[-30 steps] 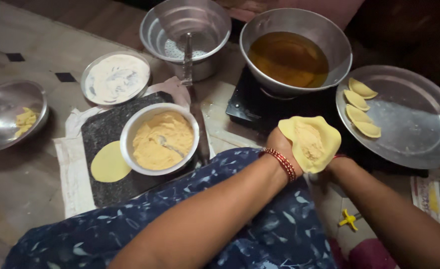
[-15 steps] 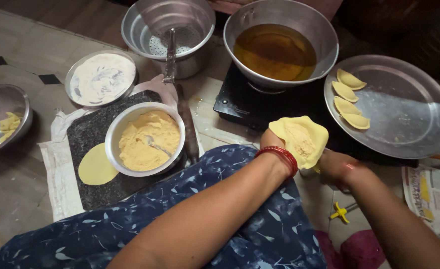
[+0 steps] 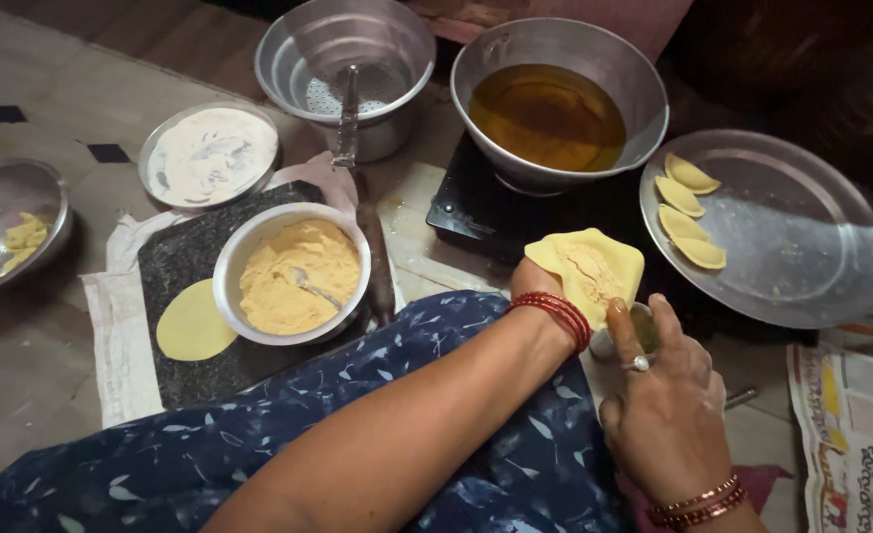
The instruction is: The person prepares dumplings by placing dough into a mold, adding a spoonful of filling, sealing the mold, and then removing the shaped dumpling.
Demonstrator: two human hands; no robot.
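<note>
Head view of a floor-level cooking station. The left hand (image 3: 540,286), wrist ringed with red bangles (image 3: 557,314), lies palm-up under a yellow dough round (image 3: 588,266) carrying a dab of crumbly filling; the fingers are hidden beneath the dough and cup it from below, so how far they curl cannot be told. The dough round sits just right of frame centre, over the near edge of the black cooktop (image 3: 486,212). The right hand (image 3: 666,390), at 5 o'clock from the dough, shows its back to the camera; its fingers are loosely bent, the forefinger extended and touching the rim of a small metal cup (image 3: 642,331) that lies just below the dough. It grips nothing visible.

At 12 o'clock from the dough stands a metal pan of amber oil (image 3: 555,114) on the cooktop. At 3 o'clock lies a round steel plate (image 3: 802,247) bearing four folded half-moon pastries (image 3: 688,202) along its left side. At 9 o'clock a steel bowl of yellow filling (image 3: 293,276) with a spoon rests on a dark stone slab (image 3: 190,266), touching a flat rolled dough disc (image 3: 195,321). A rolling pin (image 3: 372,257) lies beside the bowl. At 10 o'clock are a bowl of white flour (image 3: 209,153) and a pot holding a skimmer (image 3: 348,59). At far left is a steel dish with dough pieces (image 3: 12,232). A newspaper (image 3: 851,424) lies at lower right.
</note>
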